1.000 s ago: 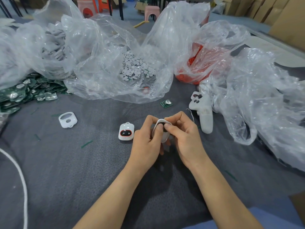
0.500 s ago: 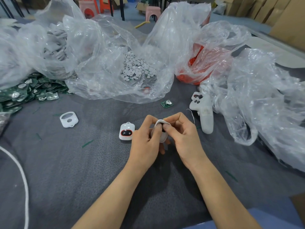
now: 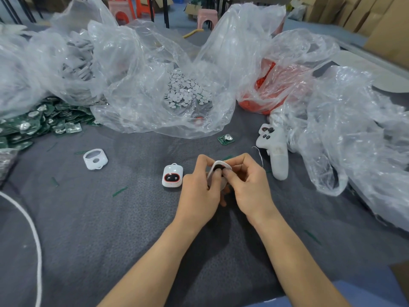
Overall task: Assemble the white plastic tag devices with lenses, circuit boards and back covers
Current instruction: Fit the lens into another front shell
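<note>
Head | white tag shell (image 3: 218, 171) between both hands | left hand (image 3: 199, 191) grips it | right hand (image 3: 250, 187) pinches it

A gray cloth covers the desk (image 3: 88, 229). Behind it the floor (image 3: 176, 29) is blue-gray. A pink stool (image 3: 120, 11) stands at the back left, with an orange stool (image 3: 142, 5) just beside it. A second pink stool (image 3: 207, 16) stands nearer the middle. Thin black legs (image 3: 165, 12) stand between them. Brown boxes (image 3: 365, 14) are piled at the far right. The light is soft and even.

Grey felt table (image 3: 93, 229), finished tag (image 3: 172, 175), empty shell (image 3: 95, 159), circuit board (image 3: 226, 138)
</note>
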Available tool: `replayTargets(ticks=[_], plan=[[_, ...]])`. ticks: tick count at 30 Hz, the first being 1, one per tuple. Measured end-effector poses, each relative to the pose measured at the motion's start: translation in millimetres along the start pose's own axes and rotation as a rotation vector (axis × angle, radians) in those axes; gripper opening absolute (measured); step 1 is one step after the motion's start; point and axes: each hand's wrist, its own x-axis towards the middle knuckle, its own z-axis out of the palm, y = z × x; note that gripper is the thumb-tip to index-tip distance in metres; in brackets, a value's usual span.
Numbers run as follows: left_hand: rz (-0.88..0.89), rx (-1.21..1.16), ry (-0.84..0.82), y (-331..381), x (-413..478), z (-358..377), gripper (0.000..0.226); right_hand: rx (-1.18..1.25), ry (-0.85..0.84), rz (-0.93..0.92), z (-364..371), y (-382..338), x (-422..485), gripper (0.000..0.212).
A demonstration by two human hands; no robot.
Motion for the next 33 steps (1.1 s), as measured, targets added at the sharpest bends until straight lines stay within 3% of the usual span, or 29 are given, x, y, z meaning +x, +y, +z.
replayTargets(ticks=[9, 14, 16, 18, 21, 26, 33], plan=[[0.081, 0.079, 0.13, 2.1, -2.7, 2.5, 0.021, -0.127, 0.243, -0.1, 3.7, 1.7, -1.4, 0.021], [0.185, 0.165, 0.025, 4.1, -3.3, 1.6, 0.046, 0.368, 0.011, 0.163, -1.8, -8.4, -1.8, 0.021], [0.186, 0.138, -0.02, 4.6, -3.1, 2.1, 0.05, 0.426, 0.064, 0.174, -2.5, -10.1, -1.0, 0.015], [0.156, -0.002, -0.019, 4.8, -3.3, 0.9, 0.039, 0.525, 0.138, 0.175, -4.8, -12.4, 1.2, 0.019], [0.02, -0.296, 0.018, 7.4, -0.7, -3.6, 0.022, 0.624, 0.135, 0.223, -9.4, -14.6, 2.6, 0.009], [-0.093, -0.421, -0.051, 3.9, 5.3, -11.0, 0.021, 0.529, -0.093, 0.248, -5.1, -15.2, -1.9, 0.013], [-0.264, -0.785, -0.151, 3.1, 4.7, -14.5, 0.016, 0.64, -0.102, 0.319, -2.7, -13.9, 0.0, 0.021]])
